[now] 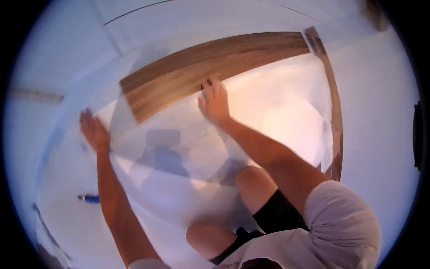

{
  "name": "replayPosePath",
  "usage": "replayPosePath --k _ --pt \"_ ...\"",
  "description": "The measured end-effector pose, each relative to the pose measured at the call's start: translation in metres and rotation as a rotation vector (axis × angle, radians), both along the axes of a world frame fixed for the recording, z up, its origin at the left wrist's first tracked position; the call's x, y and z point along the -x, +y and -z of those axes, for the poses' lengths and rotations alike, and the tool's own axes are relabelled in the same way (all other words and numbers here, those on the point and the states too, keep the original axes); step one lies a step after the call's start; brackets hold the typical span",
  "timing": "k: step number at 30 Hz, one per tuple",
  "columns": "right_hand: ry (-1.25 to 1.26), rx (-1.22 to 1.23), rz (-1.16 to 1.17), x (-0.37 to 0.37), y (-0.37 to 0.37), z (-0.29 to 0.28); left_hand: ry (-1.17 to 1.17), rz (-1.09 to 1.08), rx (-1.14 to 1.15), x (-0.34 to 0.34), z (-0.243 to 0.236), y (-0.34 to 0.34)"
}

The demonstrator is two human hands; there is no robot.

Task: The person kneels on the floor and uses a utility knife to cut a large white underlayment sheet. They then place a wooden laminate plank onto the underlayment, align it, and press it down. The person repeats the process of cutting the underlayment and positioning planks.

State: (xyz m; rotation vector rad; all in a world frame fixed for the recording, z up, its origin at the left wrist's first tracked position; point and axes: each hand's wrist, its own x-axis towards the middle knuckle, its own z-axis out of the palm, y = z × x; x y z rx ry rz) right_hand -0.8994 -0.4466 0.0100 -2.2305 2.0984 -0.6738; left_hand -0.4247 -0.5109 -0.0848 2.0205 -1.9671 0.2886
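Observation:
A brown wood-grain floor plank [210, 58] lies across a pale sheet [277, 103] ahead of me, its left end nearer to me than its right. My right hand [215, 103] rests at the plank's near long edge, fingers bent over it and thumb apart; the fingertips are somewhat blurred. Well to the left of the plank, my left hand [95, 131] lies on the pale surface with its fingers stretched forward, holding nothing. Beside my left forearm is a small blue-handled tool [91, 198] with a metal tip, partly hidden by the arm.
A narrow brown wood-grain strip [333, 96] runs along the right side of the pale sheet, near the plank's right end. A dark object [417, 134] stands at the far right rim. My bare knees [255, 188] are close to the sheet, and my shadow falls across it.

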Motion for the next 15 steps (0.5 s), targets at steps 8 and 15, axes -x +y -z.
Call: replayPosePath --k 8,15 --pt "0.007 -0.118 -0.084 0.021 0.018 0.006 -0.062 -0.053 -0.168 0.008 -0.019 0.017" --pt "-0.048 -0.301 -0.137 0.018 0.012 0.001 -0.090 0.053 -0.063 0.007 -0.030 0.023"
